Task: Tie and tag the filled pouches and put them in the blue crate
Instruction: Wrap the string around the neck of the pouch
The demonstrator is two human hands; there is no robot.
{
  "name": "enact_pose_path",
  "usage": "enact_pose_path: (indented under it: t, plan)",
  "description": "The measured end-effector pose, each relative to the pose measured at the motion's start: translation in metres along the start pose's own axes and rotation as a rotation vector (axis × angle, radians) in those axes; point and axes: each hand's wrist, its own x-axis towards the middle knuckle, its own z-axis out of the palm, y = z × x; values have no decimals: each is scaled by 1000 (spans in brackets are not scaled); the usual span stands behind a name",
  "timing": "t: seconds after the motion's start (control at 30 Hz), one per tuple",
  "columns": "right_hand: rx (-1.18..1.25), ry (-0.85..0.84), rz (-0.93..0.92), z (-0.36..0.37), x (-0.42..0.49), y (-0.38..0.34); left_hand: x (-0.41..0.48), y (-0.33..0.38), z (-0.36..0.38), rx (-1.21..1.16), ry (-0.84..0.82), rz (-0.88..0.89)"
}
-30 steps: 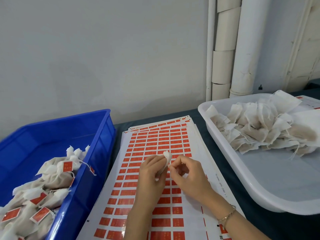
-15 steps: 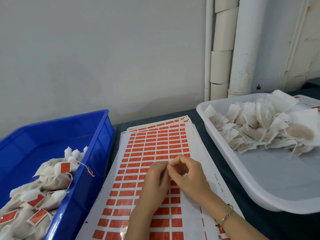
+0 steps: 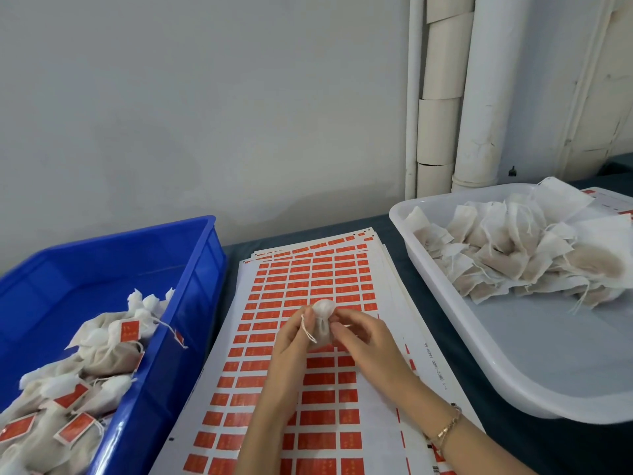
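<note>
Head view: above the label sheet (image 3: pixel 308 269), one pouch (image 3: pixel 322 325) is pinched between the fingers (image 3: pixel 349 317) of both hands, left hand (image 3: pixel 291 344) at its string (image 3: pixel 306 330), right hand (image 3: pixel 366 341) at its neck. Half a second earlier it was hidden; its gathered top is now exposed, so tying is judged underway, tag not yet fitted. Beyond, tagged pouches (image 3: pixel 113 344) lie in the blue crate (image 3: pixel 202 255); untied pouches (image 3: pixel 513 255) fill the white tray (image 3: pixel 486 344).

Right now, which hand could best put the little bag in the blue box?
Left, probably. The left hand grips the pouch and is on the same side as the blue crate; the right hand, also pinching it, sits nearer the white tray.
</note>
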Motion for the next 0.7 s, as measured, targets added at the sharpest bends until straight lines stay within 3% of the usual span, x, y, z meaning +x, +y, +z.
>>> enact_pose_path:
  t: [0.3,0.7]
  plan:
    - [115,38,89,-6,4,-2,2,1,-3,3,-133,10]
    - [159,85,163,-9,7,1,2,-5,-4,29,-83,-73]
